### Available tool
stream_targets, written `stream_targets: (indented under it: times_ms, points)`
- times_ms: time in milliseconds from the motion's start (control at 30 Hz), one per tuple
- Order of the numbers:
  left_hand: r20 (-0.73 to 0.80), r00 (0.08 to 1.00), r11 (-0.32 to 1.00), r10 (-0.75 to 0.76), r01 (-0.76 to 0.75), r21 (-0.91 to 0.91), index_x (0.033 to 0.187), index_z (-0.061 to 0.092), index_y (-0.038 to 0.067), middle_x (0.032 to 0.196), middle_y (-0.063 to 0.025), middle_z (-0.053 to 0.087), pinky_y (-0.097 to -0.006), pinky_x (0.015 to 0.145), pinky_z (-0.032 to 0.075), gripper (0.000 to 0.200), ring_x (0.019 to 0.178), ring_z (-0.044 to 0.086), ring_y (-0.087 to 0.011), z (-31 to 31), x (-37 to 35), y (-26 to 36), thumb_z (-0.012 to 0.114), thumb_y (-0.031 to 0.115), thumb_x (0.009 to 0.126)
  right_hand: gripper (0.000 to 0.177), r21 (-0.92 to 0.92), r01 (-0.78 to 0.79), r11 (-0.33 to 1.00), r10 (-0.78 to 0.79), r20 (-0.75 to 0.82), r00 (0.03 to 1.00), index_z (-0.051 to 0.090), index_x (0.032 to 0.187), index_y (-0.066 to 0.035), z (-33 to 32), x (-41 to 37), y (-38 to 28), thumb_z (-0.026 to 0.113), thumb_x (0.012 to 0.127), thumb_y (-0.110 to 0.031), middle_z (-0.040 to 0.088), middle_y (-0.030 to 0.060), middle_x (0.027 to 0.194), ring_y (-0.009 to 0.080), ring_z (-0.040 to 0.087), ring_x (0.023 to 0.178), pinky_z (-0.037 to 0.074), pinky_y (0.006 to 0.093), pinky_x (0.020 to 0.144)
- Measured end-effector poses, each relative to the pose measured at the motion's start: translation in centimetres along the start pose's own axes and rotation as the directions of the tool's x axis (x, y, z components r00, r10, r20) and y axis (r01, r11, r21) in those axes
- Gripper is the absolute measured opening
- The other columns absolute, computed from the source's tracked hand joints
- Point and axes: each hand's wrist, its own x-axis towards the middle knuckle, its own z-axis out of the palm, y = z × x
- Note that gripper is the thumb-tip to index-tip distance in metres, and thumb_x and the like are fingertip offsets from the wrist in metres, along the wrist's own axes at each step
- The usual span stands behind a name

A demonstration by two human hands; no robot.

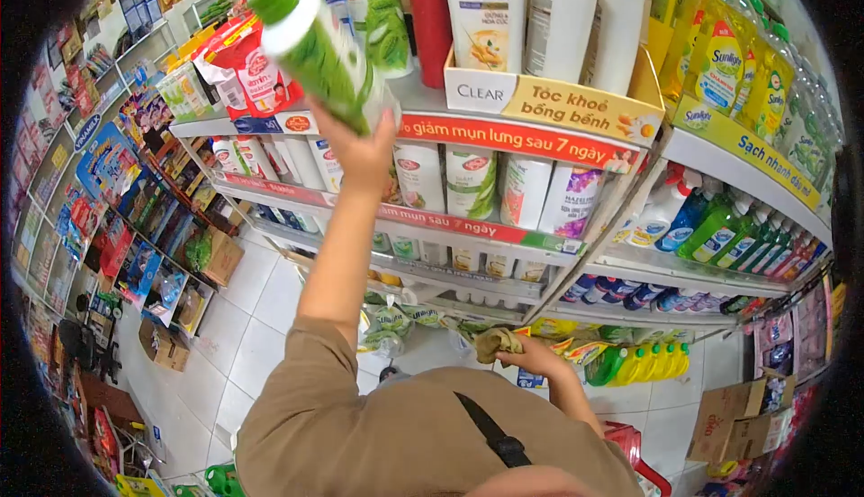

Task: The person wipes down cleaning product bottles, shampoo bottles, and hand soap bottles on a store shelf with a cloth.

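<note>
My left hand (360, 148) is raised at the top shelf, its fingers wrapped round the lower part of a green and white pump bottle (326, 58). The bottle leans to the upper left, and its green top is blurred. Just behind it stands a similar leaf-patterned bottle (378, 15), with a red bottle (430, 20) alongside. Lower down, in front of the shelves, my right hand (540, 359) grips a crumpled olive cloth (499, 344).
White CLEAR bottles (486, 15) stand in a cardboard display tray (558, 101). Red pouches (247, 74) sit left of the raised bottle. Yellow Sunlight bottles (720, 60) fill the right shelf. A cardboard box (733, 420) and a red basket (625, 443) are low at the right.
</note>
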Motion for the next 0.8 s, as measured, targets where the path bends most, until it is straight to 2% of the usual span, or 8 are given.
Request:
stream_targets:
  times_ms: [100, 233, 367, 500, 600, 633, 733, 800]
  points:
    - [0.019, 1.000, 0.998, -0.014, 0.015, -0.059, 0.138, -0.012, 0.004, 0.140, -0.0173, 0.012, -0.0412, 0.105, 0.024, 0.105, 0.127, 0.025, -0.0278, -3.4, -4.1, 2.1, 0.065, 0.004, 0.067, 0.046, 0.085, 0.100, 0.991, -0.089, -0.127, 0.988, 0.049, 0.116, -0.001, 0.5, 0.8, -0.1, 0.066, 0.080, -0.022, 0.059, 0.0053, 0.100, 0.0126, 0.053, 0.089, 0.044, 0.0279, 0.080]
    - [0.171, 0.921, 0.815, -0.351, 0.390, -0.429, 0.137, 0.008, 0.004, 0.134, -0.0155, 0.029, -0.0399, 0.101, 0.030, 0.091, 0.123, 0.032, -0.0261, -8.3, -11.7, 3.4, 0.067, 0.016, 0.068, 0.056, 0.149, 0.399, 0.905, -0.348, -0.281, 0.894, 0.039, 0.125, 0.000, 1.8, 2.2, -3.2, 0.065, 0.080, -0.022, 0.053, 0.0085, 0.113, 0.0162, 0.050, 0.102, 0.041, 0.0312, 0.088]
    - [0.720, 0.487, 0.195, -0.494, 0.869, -0.454, 0.137, 0.018, 0.003, 0.132, -0.0127, 0.036, -0.0367, 0.101, 0.030, 0.083, 0.122, 0.035, -0.0229, -11.9, -13.5, 4.6, 0.066, 0.013, 0.071, 0.065, 0.070, 0.553, 0.830, -0.469, -0.449, 0.761, 0.034, 0.129, 0.002, 3.9, 4.7, -6.4, 0.062, 0.081, -0.032, 0.047, 0.0099, 0.122, 0.0191, 0.045, 0.112, 0.036, 0.0342, 0.095]
    - [0.846, 0.359, 0.369, -0.394, 0.905, -0.212, 0.141, 0.004, 0.005, 0.142, -0.0128, 0.021, -0.0350, 0.106, 0.019, 0.093, 0.131, 0.020, -0.0210, -13.6, -15.7, 5.4, 0.066, 0.014, 0.073, 0.088, -0.505, 0.561, 0.656, -0.755, -0.430, 0.495, 0.021, 0.135, 0.006, 7.1, 6.5, -16.3, 0.049, 0.081, -0.059, 0.028, 0.0161, 0.138, 0.0257, 0.030, 0.127, 0.023, 0.0371, 0.103]
    - [0.902, 0.272, 0.403, -0.335, 0.907, -0.124, 0.142, -0.002, 0.005, 0.145, -0.0121, 0.012, -0.0345, 0.107, 0.014, 0.095, 0.133, 0.012, -0.0200, -15.2, -14.7, 5.5, 0.065, 0.016, 0.076, 0.091, -0.076, 0.799, 0.596, -0.669, -0.598, 0.442, 0.018, 0.135, 0.008, 7.9, 9.7, -18.1, 0.038, 0.083, -0.064, 0.029, 0.0184, 0.138, 0.0273, 0.028, 0.128, 0.022, 0.0368, 0.104]
    - [0.913, 0.247, 0.369, -0.326, 0.922, -0.118, 0.142, -0.003, 0.005, 0.146, -0.0117, 0.010, -0.0343, 0.107, 0.012, 0.095, 0.134, 0.010, -0.0197, -15.6, -14.2, 5.2, 0.065, 0.017, 0.076, 0.060, -0.468, 0.655, 0.594, -0.769, -0.569, 0.291, 0.039, 0.128, 0.005, 8.2, 9.5, -20.2, 0.053, 0.082, -0.032, 0.022, 0.0275, 0.139, 0.0392, 0.028, 0.127, 0.021, 0.0414, 0.104]
    - [0.847, 0.345, 0.335, -0.404, 0.918, -0.214, 0.142, -0.005, 0.005, 0.146, -0.0114, 0.012, -0.0339, 0.107, 0.013, 0.095, 0.133, 0.012, -0.0199, -16.4, -12.3, 3.3, 0.064, 0.017, 0.078, 0.046, -0.781, 0.396, 0.483, -0.847, -0.302, 0.437, 0.057, 0.114, -0.003, 9.4, 9.3, -22.1, 0.060, 0.071, -0.021, 0.023, 0.0305, 0.138, 0.0461, 0.028, 0.125, 0.022, 0.0464, 0.103]
    - [0.790, 0.461, 0.304, -0.403, 0.882, -0.359, 0.141, -0.006, 0.005, 0.145, -0.0112, 0.012, -0.0337, 0.107, 0.014, 0.096, 0.133, 0.013, -0.0196, -16.8, -10.4, 2.3, 0.065, 0.019, 0.078, 0.039, -0.845, 0.468, 0.260, -0.927, -0.083, 0.366, 0.066, 0.100, -0.013, 10.7, 9.6, -22.3, 0.066, 0.062, -0.019, 0.026, 0.0328, 0.136, 0.0490, 0.031, 0.123, 0.025, 0.0489, 0.101]
